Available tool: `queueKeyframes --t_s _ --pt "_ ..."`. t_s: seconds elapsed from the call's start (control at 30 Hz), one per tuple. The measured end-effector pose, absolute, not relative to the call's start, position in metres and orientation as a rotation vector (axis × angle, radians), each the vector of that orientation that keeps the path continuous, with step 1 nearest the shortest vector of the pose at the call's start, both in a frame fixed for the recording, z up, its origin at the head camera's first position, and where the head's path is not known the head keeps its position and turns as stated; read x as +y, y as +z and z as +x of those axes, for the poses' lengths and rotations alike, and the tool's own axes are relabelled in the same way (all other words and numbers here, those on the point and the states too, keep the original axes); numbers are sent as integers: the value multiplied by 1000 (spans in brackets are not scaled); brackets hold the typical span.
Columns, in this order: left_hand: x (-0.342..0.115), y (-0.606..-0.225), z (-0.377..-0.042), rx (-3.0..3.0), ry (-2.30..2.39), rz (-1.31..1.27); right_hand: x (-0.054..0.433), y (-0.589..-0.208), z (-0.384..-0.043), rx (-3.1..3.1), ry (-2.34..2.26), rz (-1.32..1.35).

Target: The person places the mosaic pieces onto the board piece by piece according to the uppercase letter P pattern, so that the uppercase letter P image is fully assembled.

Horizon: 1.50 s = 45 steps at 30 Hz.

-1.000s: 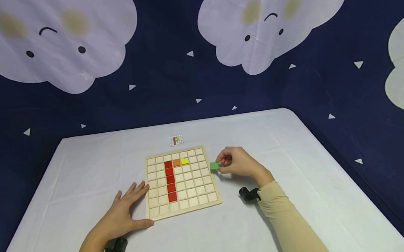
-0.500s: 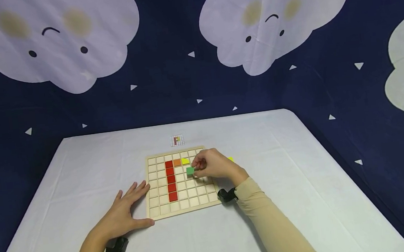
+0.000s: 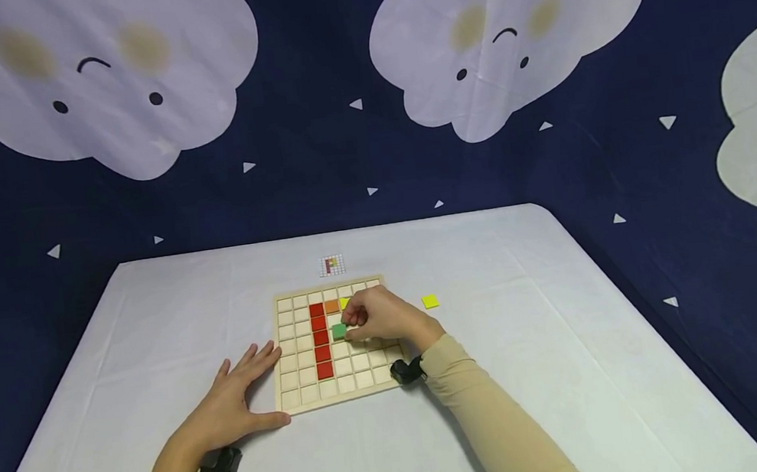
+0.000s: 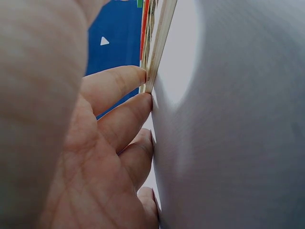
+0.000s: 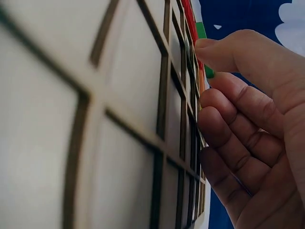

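Note:
In the head view, a wooden grid board [image 3: 292, 400] lies on the table. A column of several red tiles [image 3: 321, 337] is on it, with an orange tile [image 3: 332, 307] and a partly covered yellow tile [image 3: 345, 302] to the right of its top. My right hand [image 3: 380, 316] pinches a green tile [image 3: 339, 331] between thumb and fingers, over the cells just right of the red column. The right wrist view shows the green tile [image 5: 200, 30] at the thumb tip. Spread beside the board, my left hand [image 3: 230, 405] touches its left edge with fingertips and thumb.
Right of the board, a loose yellow tile [image 3: 430, 301] lies on the white tablecloth [image 3: 536, 288]. Behind the board is a small card [image 3: 331, 265] printed with a coloured grid pattern. A dark blue cloth [image 3: 317, 181] with clouds hangs beyond the table.
My right hand has carried the green tile leftward from beyond the board's right edge to beside the red column, uncovering the loose yellow tile. The left hand has stayed in place.

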State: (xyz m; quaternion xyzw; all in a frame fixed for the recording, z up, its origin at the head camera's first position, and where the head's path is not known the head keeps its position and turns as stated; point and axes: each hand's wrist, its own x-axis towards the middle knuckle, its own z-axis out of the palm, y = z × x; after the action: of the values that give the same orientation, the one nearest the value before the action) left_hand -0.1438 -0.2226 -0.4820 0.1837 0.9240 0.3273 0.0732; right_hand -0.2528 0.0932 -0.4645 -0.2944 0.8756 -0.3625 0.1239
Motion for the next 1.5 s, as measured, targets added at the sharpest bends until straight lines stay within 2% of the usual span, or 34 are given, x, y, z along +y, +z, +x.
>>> queueKeyframes --t_s 1.5 --pt "-224 -484 -147 2784 978 578 84 -461 -257 2538 -1003 -737"
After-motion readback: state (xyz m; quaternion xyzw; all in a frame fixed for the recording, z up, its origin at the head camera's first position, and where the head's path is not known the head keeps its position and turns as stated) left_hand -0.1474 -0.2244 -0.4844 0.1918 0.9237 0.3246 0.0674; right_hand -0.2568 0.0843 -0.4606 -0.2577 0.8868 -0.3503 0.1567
